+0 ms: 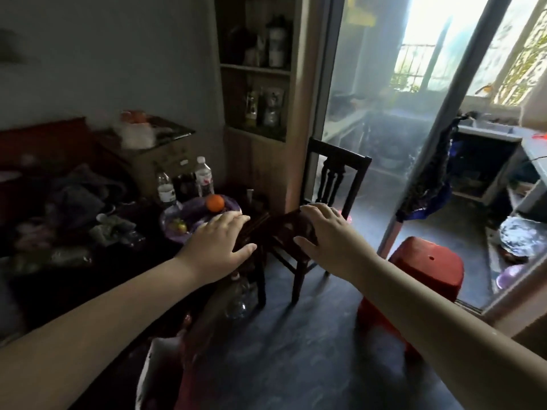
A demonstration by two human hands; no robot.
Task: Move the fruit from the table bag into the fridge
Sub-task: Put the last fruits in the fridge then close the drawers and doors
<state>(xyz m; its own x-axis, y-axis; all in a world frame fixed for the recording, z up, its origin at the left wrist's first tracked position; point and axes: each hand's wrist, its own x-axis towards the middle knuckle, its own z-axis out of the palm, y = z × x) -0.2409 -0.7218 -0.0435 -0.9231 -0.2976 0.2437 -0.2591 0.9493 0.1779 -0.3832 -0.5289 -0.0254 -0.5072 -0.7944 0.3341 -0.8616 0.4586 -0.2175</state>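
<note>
Both hands are stretched forward, fingers straight and spread, holding nothing. The left hand [217, 241] hovers at the right edge of the purple bag [189, 214], which lies open on the dark counter [133, 255] left of centre. The orange [215, 203] sits at the bag's far side, just above the left fingers; a smaller greenish fruit [178, 225] lies lower left. The right hand [322, 229] is over the chair [337, 170], farther off, so the left looks nearer for the reach. I can't make out a fridge.

We see a dim room; the window [461, 45] at upper right glares white, edges bend, and everything looks softly blurred.
</note>
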